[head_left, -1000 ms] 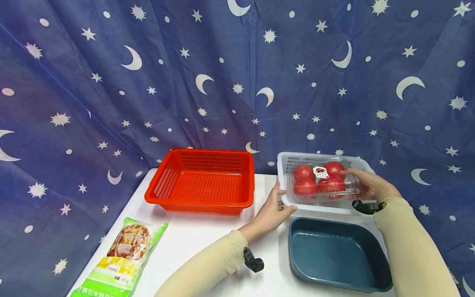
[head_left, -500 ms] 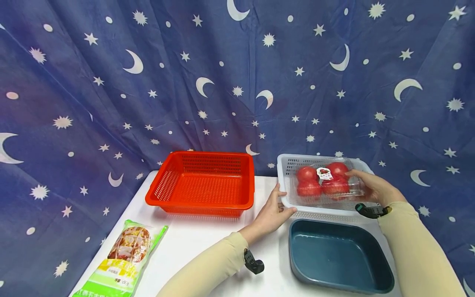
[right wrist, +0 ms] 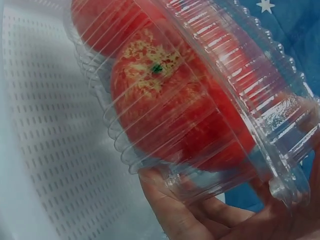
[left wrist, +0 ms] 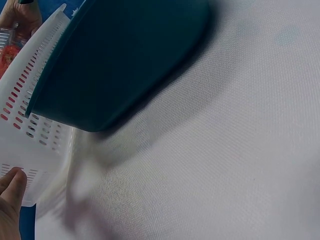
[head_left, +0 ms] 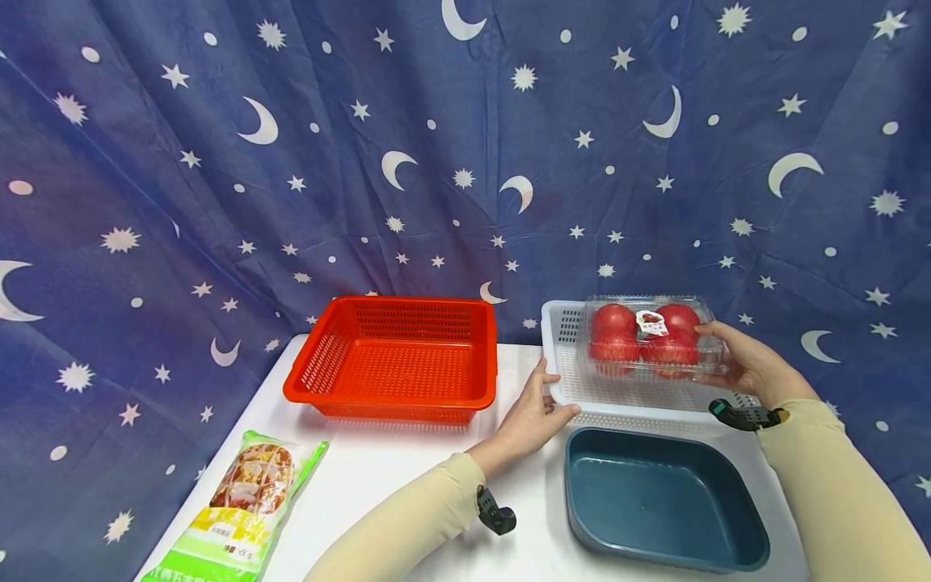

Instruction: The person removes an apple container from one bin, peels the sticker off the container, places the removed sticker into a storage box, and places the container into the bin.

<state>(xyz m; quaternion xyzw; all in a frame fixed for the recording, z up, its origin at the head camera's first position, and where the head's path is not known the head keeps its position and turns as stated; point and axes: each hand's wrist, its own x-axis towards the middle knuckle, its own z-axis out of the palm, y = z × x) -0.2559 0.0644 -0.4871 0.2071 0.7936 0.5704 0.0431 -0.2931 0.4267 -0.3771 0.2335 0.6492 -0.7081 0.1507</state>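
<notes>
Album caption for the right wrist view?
Fingers hold a clear box of red fruit over a white basket.

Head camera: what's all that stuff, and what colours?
Clear pack: one, colourless, over white basket
Red fruits: four visible, red, inside pack
Label: one, white, on pack
White basket: one, white, back right
Red basket: one, red, back middle
Tub: one, dark teal, front right
Food packet: one, green and yellow, front left
Table: one, white, underneath
Curtain: one, blue and white, behind
Sleeves: two, cream, both arms
Wrist straps: two, black, both wrists
Left hand: one, at white basket's left corner
Right hand: one, holding pack's right end
</notes>
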